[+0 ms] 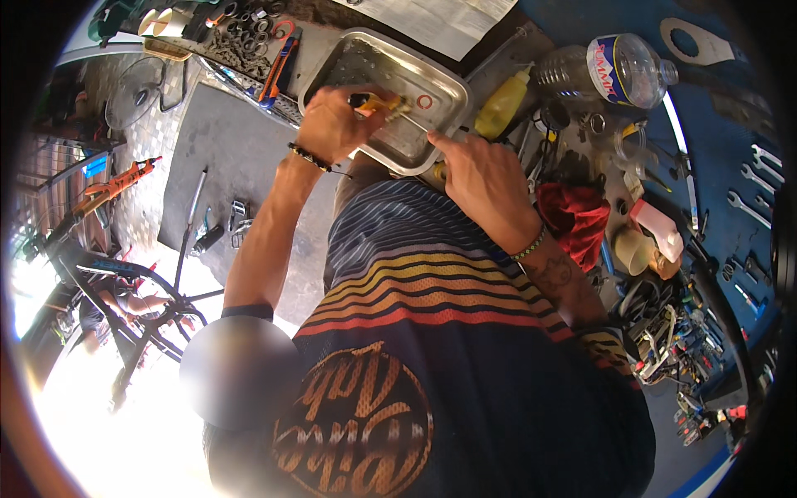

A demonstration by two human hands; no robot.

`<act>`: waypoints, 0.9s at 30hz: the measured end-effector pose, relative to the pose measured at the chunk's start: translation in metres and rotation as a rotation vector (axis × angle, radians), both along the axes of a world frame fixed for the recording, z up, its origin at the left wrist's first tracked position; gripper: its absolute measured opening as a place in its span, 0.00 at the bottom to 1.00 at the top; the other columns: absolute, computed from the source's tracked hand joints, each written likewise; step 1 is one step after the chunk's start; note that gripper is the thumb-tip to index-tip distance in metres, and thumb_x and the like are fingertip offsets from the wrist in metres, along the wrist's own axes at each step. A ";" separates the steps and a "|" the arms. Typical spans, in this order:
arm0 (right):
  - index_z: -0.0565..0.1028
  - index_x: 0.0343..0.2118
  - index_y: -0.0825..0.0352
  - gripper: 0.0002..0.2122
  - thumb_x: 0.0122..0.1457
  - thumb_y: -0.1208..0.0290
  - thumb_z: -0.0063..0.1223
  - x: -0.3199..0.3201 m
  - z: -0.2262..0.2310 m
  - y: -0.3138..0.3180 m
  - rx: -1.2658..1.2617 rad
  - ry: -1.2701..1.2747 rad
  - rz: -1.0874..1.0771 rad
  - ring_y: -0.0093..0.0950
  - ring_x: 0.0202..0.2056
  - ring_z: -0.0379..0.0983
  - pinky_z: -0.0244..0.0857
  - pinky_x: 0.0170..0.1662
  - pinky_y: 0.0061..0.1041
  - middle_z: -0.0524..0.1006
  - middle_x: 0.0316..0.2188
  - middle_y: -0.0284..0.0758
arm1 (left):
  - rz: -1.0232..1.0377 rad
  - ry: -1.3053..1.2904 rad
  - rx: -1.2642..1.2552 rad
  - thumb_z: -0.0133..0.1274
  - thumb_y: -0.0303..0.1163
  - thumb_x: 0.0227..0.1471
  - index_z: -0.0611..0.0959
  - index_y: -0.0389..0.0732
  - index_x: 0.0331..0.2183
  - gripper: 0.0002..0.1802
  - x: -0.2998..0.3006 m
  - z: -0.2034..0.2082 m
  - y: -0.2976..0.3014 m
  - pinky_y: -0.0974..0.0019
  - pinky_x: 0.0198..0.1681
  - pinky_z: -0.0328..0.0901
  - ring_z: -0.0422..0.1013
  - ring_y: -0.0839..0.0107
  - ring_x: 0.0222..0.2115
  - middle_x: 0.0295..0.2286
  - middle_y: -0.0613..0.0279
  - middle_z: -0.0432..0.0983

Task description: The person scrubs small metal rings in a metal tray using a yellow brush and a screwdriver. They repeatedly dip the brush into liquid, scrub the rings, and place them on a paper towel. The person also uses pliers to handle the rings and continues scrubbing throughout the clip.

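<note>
My left hand (334, 123) is closed around the yellow and black handle of a screwdriver (418, 124), above a shallow metal tray (454, 85). Its thin shaft slants right and toward me, over the tray's near right side. At the shaft's far end my right hand (490, 178) has its index fingertip at or against the tip. The other right fingers are curled and partly hidden; whether they grip a small part I cannot make out. In the tray lie a small red ring (424, 101) and wet, dark residue.
Right of the tray are a yellow squeeze bottle (503, 104), a clear plastic bottle (573, 70) and a red rag (573, 222). A black and orange cutter knife (280, 73) lies at its left. Wrenches (750, 209) hang on the blue board; a bike frame (137, 286) stands left.
</note>
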State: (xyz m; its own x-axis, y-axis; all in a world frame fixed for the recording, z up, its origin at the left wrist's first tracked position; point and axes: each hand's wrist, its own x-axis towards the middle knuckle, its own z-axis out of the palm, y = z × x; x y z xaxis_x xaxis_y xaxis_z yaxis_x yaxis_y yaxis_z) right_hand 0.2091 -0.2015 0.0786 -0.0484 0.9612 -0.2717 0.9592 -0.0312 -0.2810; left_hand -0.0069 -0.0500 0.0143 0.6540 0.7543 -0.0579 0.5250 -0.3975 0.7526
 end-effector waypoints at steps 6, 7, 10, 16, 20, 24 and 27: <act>0.86 0.43 0.63 0.09 0.63 0.71 0.59 -0.003 0.005 0.020 0.056 -0.018 0.025 0.39 0.32 0.87 0.80 0.36 0.36 0.85 0.27 0.41 | 0.087 -0.090 0.104 0.69 0.31 0.55 0.93 0.50 0.44 0.13 0.005 0.007 0.012 0.57 0.40 0.79 0.86 0.52 0.34 0.34 0.54 0.90; 0.86 0.41 0.63 0.07 0.63 0.71 0.59 -0.003 0.006 0.024 0.055 -0.018 0.030 0.39 0.32 0.87 0.80 0.35 0.36 0.85 0.26 0.41 | 0.069 -0.104 0.108 0.69 0.31 0.55 0.93 0.49 0.44 0.13 0.005 0.007 0.011 0.57 0.40 0.79 0.86 0.51 0.34 0.33 0.53 0.90; 0.87 0.48 0.62 0.13 0.60 0.73 0.61 -0.002 0.002 0.028 0.066 -0.021 0.036 0.40 0.30 0.86 0.79 0.35 0.39 0.84 0.25 0.41 | 0.042 -0.014 0.100 0.68 0.32 0.59 0.93 0.48 0.47 0.14 0.002 -0.013 0.015 0.61 0.40 0.80 0.87 0.59 0.35 0.37 0.55 0.91; 0.86 0.42 0.61 0.08 0.64 0.71 0.58 -0.002 0.007 0.020 0.071 -0.071 0.072 0.37 0.31 0.87 0.79 0.34 0.35 0.85 0.26 0.39 | 0.073 -0.007 0.109 0.68 0.38 0.57 0.93 0.45 0.42 0.13 0.008 -0.031 0.013 0.54 0.40 0.79 0.86 0.50 0.34 0.31 0.49 0.88; 0.85 0.36 0.62 0.07 0.66 0.70 0.56 -0.002 0.009 0.014 0.072 -0.104 0.081 0.35 0.32 0.88 0.79 0.33 0.33 0.86 0.26 0.38 | 0.111 0.150 0.135 0.68 0.43 0.55 0.92 0.39 0.35 0.16 0.016 -0.023 0.015 0.46 0.42 0.78 0.84 0.41 0.35 0.29 0.43 0.86; 0.85 0.44 0.61 0.09 0.64 0.71 0.59 0.000 0.008 0.011 0.058 -0.111 0.079 0.36 0.31 0.86 0.79 0.34 0.35 0.85 0.28 0.39 | 0.125 0.146 0.091 0.67 0.44 0.56 0.91 0.38 0.35 0.17 0.019 -0.030 0.019 0.43 0.44 0.78 0.84 0.40 0.35 0.29 0.43 0.87; 0.84 0.59 0.60 0.23 0.58 0.73 0.65 0.009 0.005 0.014 0.014 -0.076 0.049 0.39 0.31 0.85 0.78 0.36 0.39 0.83 0.30 0.40 | 0.125 0.206 0.048 0.67 0.44 0.56 0.91 0.38 0.35 0.17 0.024 -0.017 0.012 0.44 0.43 0.79 0.84 0.41 0.35 0.29 0.43 0.87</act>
State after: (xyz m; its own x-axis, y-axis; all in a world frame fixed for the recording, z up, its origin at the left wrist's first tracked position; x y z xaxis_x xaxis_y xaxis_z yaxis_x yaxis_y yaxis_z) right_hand 0.2177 -0.1871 0.0834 -0.0758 0.9619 -0.2626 0.9780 0.0203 -0.2078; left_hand 0.0169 -0.0378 -0.0029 0.5336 0.8336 -0.1424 0.7127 -0.3527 0.6064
